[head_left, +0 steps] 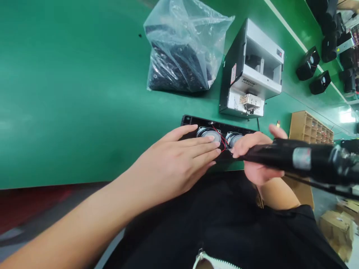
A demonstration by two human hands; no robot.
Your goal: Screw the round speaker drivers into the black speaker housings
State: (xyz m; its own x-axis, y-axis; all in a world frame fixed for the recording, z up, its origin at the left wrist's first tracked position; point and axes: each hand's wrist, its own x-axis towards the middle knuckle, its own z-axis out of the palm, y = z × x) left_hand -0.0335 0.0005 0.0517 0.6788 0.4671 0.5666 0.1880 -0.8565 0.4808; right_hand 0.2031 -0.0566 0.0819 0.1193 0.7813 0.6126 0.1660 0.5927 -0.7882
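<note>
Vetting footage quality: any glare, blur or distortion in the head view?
Head view: glints on plastic bag, glare patch at far right; black tool blurred toward its right end, label unreadable; left hand fairly sharp; right-side background looks slanted, possibly lens distortion.

Bag (pixel 185 52) on table (pixel 75 93), left of machine (pixel 259 80); housing (pixel 194 121) before both, two speakers (pixel 211 133) inside.

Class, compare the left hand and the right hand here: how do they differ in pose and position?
The left hand has its fingers extended, gripping nothing, while the right hand is curled around a black handheld tool.
The left hand reaches across the left speaker; the right hand is beside the right speaker.
Both are bare and at the same black casing.
</note>
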